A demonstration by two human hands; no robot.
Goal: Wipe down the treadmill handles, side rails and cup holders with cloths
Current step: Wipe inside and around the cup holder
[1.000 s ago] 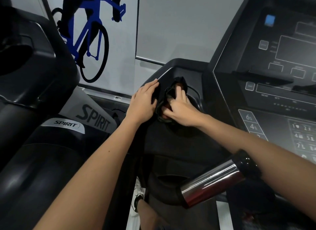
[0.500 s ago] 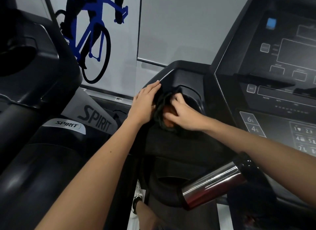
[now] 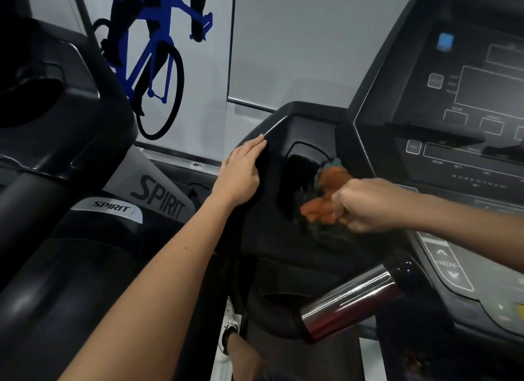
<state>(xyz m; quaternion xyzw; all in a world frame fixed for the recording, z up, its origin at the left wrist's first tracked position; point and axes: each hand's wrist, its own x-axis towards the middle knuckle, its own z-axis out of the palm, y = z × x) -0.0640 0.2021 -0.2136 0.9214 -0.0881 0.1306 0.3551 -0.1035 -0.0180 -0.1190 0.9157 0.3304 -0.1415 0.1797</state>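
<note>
The treadmill's left cup holder (image 3: 297, 159) is a dark recess in the black console, left of the control panel. My right hand (image 3: 365, 205) is blurred and clenched on an orange and dark cloth (image 3: 326, 196) at the cup holder's right rim. My left hand (image 3: 241, 173) lies flat on the console's left edge beside the recess, fingers together, holding nothing. Below, a chrome handle grip (image 3: 348, 304) sticks out from the console.
The control panel (image 3: 465, 142) with buttons fills the right side. A second black Spirit machine (image 3: 56, 159) stands at the left. A wall with a blue cyclist graphic (image 3: 153, 60) is behind. My shoe (image 3: 229, 329) shows far below.
My right hand has pulled the cloth out of the cup holder and swept to the right, exposing the orange side. My left hand has stayed on the console edge.
</note>
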